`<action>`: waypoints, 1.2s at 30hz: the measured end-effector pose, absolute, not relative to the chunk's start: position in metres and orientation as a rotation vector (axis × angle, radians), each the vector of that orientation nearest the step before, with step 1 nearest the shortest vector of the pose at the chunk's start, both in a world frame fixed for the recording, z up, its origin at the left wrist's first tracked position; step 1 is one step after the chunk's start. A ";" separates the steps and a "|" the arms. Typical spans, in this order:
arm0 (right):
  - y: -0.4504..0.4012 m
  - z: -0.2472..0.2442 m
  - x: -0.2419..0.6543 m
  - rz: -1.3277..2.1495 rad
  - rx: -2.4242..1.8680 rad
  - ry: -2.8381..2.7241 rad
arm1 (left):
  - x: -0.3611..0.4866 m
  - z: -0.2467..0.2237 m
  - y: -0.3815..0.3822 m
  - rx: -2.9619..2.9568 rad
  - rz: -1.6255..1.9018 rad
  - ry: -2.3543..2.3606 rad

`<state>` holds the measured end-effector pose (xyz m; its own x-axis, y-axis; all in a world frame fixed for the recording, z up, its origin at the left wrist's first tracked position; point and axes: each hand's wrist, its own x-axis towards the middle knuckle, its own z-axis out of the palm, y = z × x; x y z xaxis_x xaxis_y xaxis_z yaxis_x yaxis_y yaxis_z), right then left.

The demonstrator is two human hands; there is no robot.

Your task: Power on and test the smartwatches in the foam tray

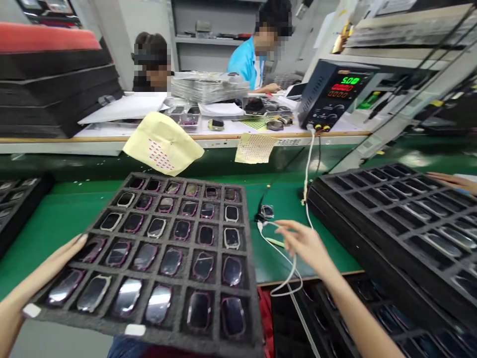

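Note:
My left hand [69, 253] grips the left edge of a dark foam tray [179, 201], whose compartments hold several watch-like pieces with purple or silver frames. The tray reaches over the front edge of the green bench. To its right, my right hand [301, 243] has its fingers pinched around a thin white cable [288, 268], which hangs in a loop below. Just left of those fingers, a small watch-like piece [267, 212] lies on the bench beside a white connector [260, 226].
Stacked foam trays [372, 199] stand at the right, with more below. A power supply [331, 94] sits on the raised shelf [223, 136], where yellow notes [164, 144] hang. Two people are behind it. Another person's hand [452, 181] shows at far right.

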<state>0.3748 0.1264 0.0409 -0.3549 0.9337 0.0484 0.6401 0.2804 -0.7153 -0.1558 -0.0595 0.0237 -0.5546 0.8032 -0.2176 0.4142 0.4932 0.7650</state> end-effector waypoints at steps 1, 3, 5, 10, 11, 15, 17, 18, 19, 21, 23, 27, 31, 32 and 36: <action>0.130 0.056 0.380 0.850 -1.374 -1.949 | -0.142 0.018 -0.068 0.883 0.907 2.232; 0.131 0.092 0.380 0.752 -1.289 -1.740 | -0.114 0.012 -0.082 0.846 0.968 2.234; 0.127 0.130 0.364 0.643 -1.168 -1.678 | -0.091 0.018 -0.089 0.948 1.051 2.216; 0.101 0.203 0.268 0.347 -0.735 -1.882 | -0.051 0.088 -0.066 1.215 1.471 1.650; 0.094 0.208 0.243 0.301 -0.597 -2.016 | -0.044 0.106 -0.054 1.180 1.523 1.402; 0.068 0.186 0.147 0.276 -0.118 -2.444 | -0.031 0.155 -0.005 0.925 1.671 0.907; 0.058 0.164 0.114 0.354 -0.057 -2.592 | -0.041 0.159 0.009 0.846 1.759 0.821; 0.057 0.154 0.102 0.388 -0.029 -2.656 | -0.050 0.155 0.013 0.820 1.775 0.803; 0.058 0.145 0.093 0.427 0.000 -2.700 | -0.062 0.147 0.015 0.799 1.773 0.809; 0.070 0.136 0.082 0.514 0.021 -2.710 | -0.087 0.126 0.016 0.767 1.676 0.898; 0.096 0.133 0.074 0.588 -0.069 -2.655 | -0.106 0.101 0.017 0.724 1.416 1.037; 0.164 0.124 0.039 0.508 -0.342 -2.773 | -0.115 0.063 0.025 0.681 1.061 1.025; 0.207 0.093 -0.017 0.432 -0.332 -2.941 | -0.111 0.053 0.038 0.639 0.984 0.979; 0.212 0.086 -0.030 0.409 -0.340 -2.969 | -0.113 0.053 0.041 0.635 0.982 0.960; 0.219 0.072 -0.065 0.334 -0.418 -3.074 | -0.128 0.049 0.045 0.710 0.961 0.816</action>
<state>-0.0647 0.2188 0.0722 -0.9639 0.2662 -0.0073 0.2615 0.9412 -0.2138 -0.1277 0.0445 0.0492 0.3346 0.9018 -0.2736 -0.4170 0.4020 0.8152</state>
